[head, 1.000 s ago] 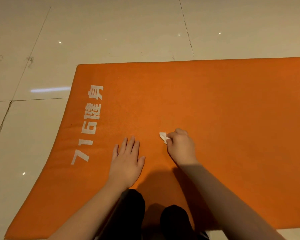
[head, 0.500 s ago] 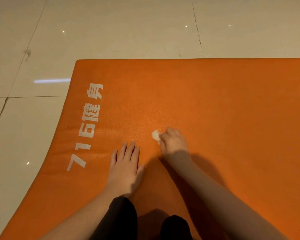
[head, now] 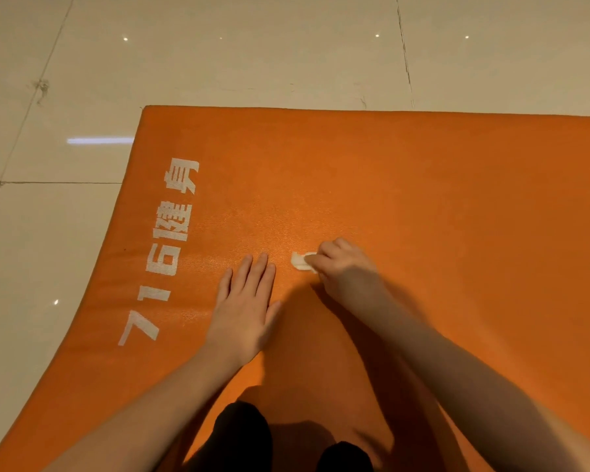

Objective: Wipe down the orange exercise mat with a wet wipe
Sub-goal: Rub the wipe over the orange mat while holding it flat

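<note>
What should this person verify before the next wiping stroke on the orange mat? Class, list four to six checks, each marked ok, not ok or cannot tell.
1. Wet wipe pinched in the right hand: ok.
2. Wipe touching the orange exercise mat: ok.
3. Left hand flat on the mat, steadying it: ok.
4. Left hand apart from the wipe: ok, though close.
5. Wipe moist enough: cannot tell.
6. Mat flat on the tiled floor: cannot tell.
</note>
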### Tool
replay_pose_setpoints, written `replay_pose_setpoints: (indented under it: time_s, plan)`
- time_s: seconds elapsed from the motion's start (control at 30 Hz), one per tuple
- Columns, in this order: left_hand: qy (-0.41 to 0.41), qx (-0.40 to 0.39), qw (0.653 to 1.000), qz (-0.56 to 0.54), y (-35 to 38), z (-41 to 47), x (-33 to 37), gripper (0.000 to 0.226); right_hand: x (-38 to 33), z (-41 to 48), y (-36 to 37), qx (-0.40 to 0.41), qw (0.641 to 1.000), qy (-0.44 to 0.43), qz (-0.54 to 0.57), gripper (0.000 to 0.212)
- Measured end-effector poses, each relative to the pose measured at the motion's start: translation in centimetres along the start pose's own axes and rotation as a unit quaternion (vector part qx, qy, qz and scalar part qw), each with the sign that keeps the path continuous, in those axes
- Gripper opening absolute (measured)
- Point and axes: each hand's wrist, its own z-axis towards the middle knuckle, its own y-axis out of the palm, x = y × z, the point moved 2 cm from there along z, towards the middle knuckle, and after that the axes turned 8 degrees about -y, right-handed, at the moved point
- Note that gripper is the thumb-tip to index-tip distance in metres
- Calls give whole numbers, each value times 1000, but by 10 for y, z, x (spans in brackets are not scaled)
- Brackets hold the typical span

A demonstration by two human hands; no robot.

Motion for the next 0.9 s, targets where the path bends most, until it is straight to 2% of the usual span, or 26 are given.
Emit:
replay_pose_setpoints:
  time_s: [0.03, 0.1, 0.17, 0.23, 0.33, 0.4, 0.43, 0.5, 0.57, 0.6, 0.67, 0.73, 0.8, 0.83, 0.9]
  plan:
    - [3, 6, 1000, 1, 0, 1, 0, 61, 12, 5, -3, -3, 999, 11, -30, 19]
    - [2, 3, 1000, 5, 2, 1, 0, 62, 37, 18, -7, 18, 991, 114, -68, 21]
    - [-4, -7, 1000, -3, 3, 1, 1, 62, 41, 30, -6, 62, 976, 202, -54, 17]
    - [0, -17, 1000, -11, -1, 3, 2, 62, 22, 32, 2, 74, 984, 157, -28, 12]
    - [22, -17, 999, -35, -11, 16, -2, 58, 5, 21, 6, 3, 1000, -9, -27, 10]
    - [31, -6, 998, -48, -23, 31, -3, 62, 22, 28, -1, -14, 999, -41, -28, 10]
    - [35, 3, 998, -48, -27, 39, -3, 65, 35, 35, -4, -4, 999, -21, -37, 11]
    - [32, -10, 999, -37, -32, 51, -3, 66, 56, 49, -5, 30, 994, 88, -53, 12]
    - [29, -24, 999, -8, -27, 54, -3, 64, 60, 57, 0, 76, 975, 208, -24, 11]
    - [32, -19, 999, 1, -24, 52, -3, 63, 56, 57, 4, 95, 968, 233, -3, 15]
    - [28, -21, 999, 0, -24, 49, -2, 63, 45, 53, 11, 97, 978, 186, 18, 17]
    - [25, -34, 999, 3, -21, 50, -3, 62, 41, 48, 9, 60, 996, 70, 19, 14]
    - [28, -36, 999, 2, -24, 52, -3, 62, 54, 50, 1, 15, 1000, 7, -1, 14]
    - [32, -38, 999, -1, -25, 53, -4, 63, 65, 53, -1, 7, 1000, 14, -19, 15]
    - [36, -31, 999, -10, -25, 55, -5, 63, 87, 63, -3, 28, 992, 119, -31, 16]
